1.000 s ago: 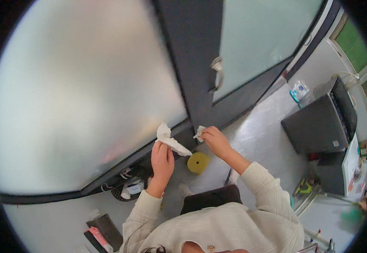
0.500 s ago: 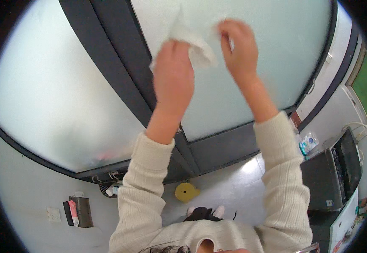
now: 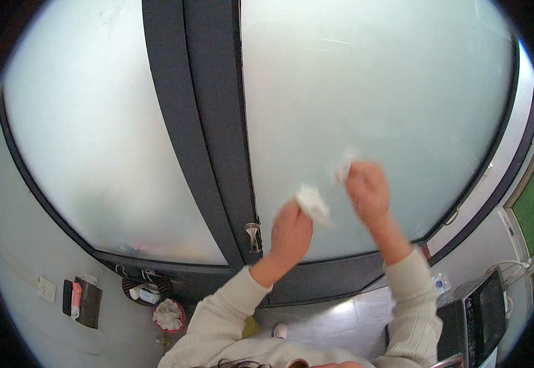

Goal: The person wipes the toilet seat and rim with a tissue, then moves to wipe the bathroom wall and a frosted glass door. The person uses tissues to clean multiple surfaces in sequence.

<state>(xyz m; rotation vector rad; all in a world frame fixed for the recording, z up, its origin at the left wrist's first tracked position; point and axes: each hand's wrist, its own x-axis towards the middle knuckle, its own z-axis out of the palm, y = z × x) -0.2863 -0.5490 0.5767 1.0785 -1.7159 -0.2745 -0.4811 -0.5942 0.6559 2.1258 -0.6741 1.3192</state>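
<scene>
Holding 2 crumpled white wads against the frosted glass door [image 3: 377, 92], the person had both arms raised from the lower edge of the frame, cream sleeves bent at the elbow and wrists tipped toward the pane. The left hand [image 3: 290, 232], just right of the frame's centre, was curled closed, its grip pinching the larger paper wad [image 3: 312, 202] at the fingertips so that most of the paper stood free above the knuckles. The right hand [image 3: 368, 190], a little higher and to the right, was also closed, with the smaller paper wad [image 3: 343, 167] poking out at its upper left; motion blur hid how the fingers lay on it. Both wads looked light, soft and easily torn, so they would crush to any shape and probably gave best contact when bunched in the palm and pressed flat rather than nipped at an edge. The glass looked smooth and stiff, likely slippery under dry paper. The dark door frame [image 3: 205, 122] ran down left of the hands, with a metal latch [image 3: 253, 234] just beside the left wrist. A red bin [image 3: 169, 315] sat on the floor in the lower left.
</scene>
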